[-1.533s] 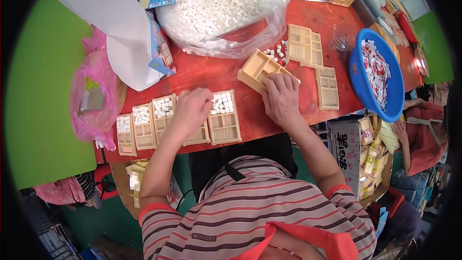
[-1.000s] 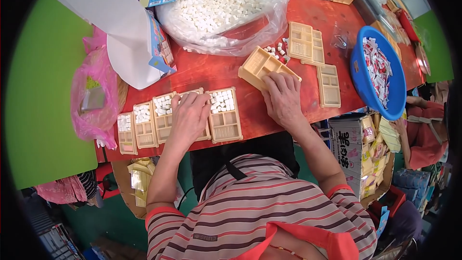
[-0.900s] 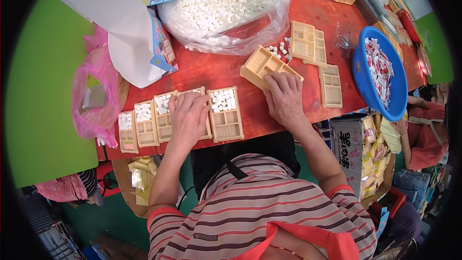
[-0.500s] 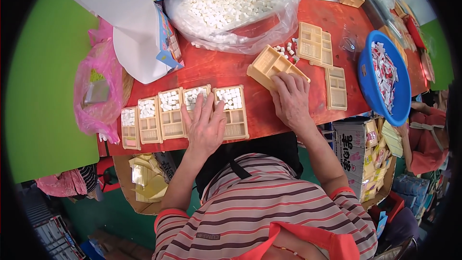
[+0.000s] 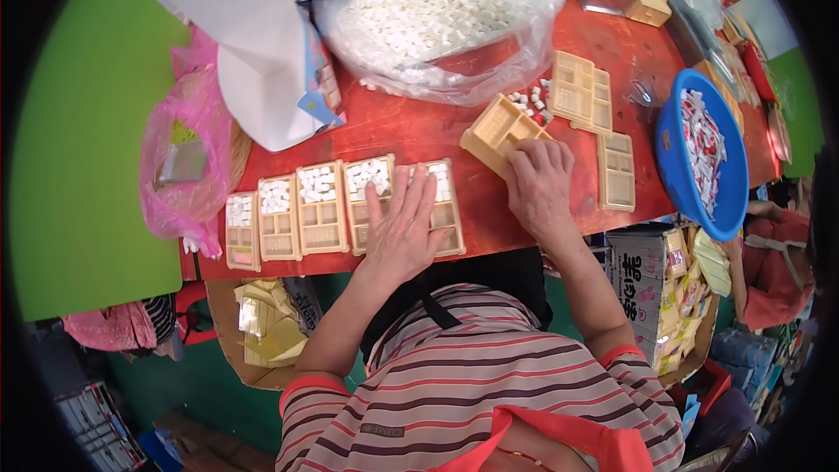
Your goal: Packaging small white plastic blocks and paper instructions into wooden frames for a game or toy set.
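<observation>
My left hand (image 5: pixel 402 223) lies flat, fingers stretched, over the rightmost tray (image 5: pixel 450 225) of a row of tan compartment trays; its fingers partly hide the small white pieces (image 5: pixel 440 182) in the top section. The neighbouring tray (image 5: pixel 360 234) to its left also has white pieces in its upper compartment, with the lower compartments bare. My right hand (image 5: pixel 542 183) grips the near right edge of a tilted tan compartment tray (image 5: pixel 500 127), its compartments facing up. Just beyond that tray lie loose white pieces (image 5: pixel 526 105) on the red table (image 5: pixel 489 218).
A big clear plastic bag (image 5: pixel 437 26) of white pieces stands at the back. More tan trays (image 5: pixel 616 170) lie to the right, beside a blue basin (image 5: pixel 669 157) of small wrapped packets. A pink plastic bag (image 5: pixel 166 183) hangs at the left table edge, near a white card sheet (image 5: pixel 253 61).
My left hand has moved right, from the second-to-last tray onto the rightmost one. My right hand still holds the tilted tray, and the whole view has shifted slightly.
</observation>
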`<state>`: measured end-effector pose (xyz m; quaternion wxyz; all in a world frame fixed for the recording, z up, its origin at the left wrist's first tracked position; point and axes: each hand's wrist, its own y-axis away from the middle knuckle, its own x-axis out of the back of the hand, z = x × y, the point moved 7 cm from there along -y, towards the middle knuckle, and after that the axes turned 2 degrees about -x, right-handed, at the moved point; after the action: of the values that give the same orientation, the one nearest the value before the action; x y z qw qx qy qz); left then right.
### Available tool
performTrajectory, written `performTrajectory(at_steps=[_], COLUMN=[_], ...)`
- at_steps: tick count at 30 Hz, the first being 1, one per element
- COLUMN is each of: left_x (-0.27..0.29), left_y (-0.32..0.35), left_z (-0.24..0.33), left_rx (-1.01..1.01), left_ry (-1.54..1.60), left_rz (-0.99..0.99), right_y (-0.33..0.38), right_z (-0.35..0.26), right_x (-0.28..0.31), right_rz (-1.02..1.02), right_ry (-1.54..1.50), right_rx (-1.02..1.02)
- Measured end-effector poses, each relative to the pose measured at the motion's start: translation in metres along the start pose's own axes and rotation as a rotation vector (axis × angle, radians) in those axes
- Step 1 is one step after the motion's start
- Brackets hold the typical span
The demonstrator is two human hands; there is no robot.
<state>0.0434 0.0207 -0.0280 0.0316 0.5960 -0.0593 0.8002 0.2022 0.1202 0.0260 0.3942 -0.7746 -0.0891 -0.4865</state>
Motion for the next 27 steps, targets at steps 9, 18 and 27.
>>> performTrajectory(at_steps=[9, 18, 27], left_x=[0.008, 0.029, 0.042], left_y=[0.002, -0.011, -0.027], left_z=[-0.003, 0.009, 0.017], left_rx=[0.050, 0.004, -0.039], left_ry=[0.046, 0.147, 0.173], left_rz=[-0.017, 0.063, 0.143], right_y=[-0.009, -0.008, -0.008], right_z=[-0.006, -0.009, -0.002], right_x=[-0.006, 0.001, -0.005], right_rz=[-0.076, -0.103, -0.158], right_ry=[0.058, 0.067, 0.052], right_rx=[0.045, 0.099, 0.126])
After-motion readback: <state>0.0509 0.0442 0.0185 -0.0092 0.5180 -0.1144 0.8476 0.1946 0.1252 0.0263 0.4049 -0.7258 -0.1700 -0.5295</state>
